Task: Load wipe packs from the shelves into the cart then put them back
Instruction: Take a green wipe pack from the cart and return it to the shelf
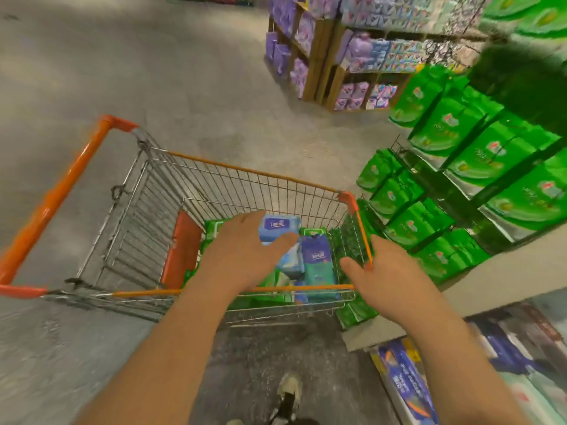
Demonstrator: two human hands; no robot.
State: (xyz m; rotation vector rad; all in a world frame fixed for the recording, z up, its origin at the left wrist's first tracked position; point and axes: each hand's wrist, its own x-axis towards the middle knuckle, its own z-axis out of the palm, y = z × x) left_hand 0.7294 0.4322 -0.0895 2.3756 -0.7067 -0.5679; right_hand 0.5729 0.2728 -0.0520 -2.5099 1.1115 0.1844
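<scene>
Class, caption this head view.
Two open hands, left hand and right hand, reach over wipe packs in a cart.

Wire cart (245, 191) with orange trim, holding blue wipe packs (277, 227) under the left hand's (245, 256) fingers, a purple-teal pack (319, 265) upright between both hands. Green packs (478, 154) stacked on shelves beyond the right hand (389, 277).

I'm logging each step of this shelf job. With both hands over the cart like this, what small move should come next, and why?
Probably close the left hand on the light blue pack and lift it out. That hand lies over the pack with its thumb alongside, fingers not clearly curled round it, while the right hand is open near the cart rim. The cart already holds several packs, so unloading seems likely.
</scene>
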